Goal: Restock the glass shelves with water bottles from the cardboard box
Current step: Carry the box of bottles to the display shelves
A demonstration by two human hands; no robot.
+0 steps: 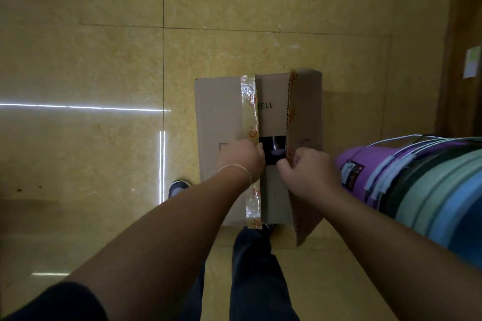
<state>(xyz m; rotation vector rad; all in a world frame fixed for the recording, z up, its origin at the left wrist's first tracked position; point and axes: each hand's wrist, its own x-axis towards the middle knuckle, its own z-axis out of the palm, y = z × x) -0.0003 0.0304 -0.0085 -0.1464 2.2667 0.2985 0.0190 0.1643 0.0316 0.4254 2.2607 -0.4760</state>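
A brown cardboard box (216,112) stands on the tiled floor just in front of my feet. Its two top flaps, edged with clear printed tape, are parted along the middle seam. My left hand (241,160) grips the inner edge of the left flap (221,101). My right hand (306,169) grips the edge of the right flap (307,101), which is tilted up. Between my hands a dark gap (273,150) shows a pale rounded shape inside; I cannot tell what it is. No bottles or glass shelves are visible.
Glossy yellow floor tiles (104,60) surround the box. A rack of folded or hanging clothes (417,185) in purple, green and blue intrudes from the right. A wooden panel with a pale sticker (472,62) rises at the far right. My shoe (178,187) rests left of the box.
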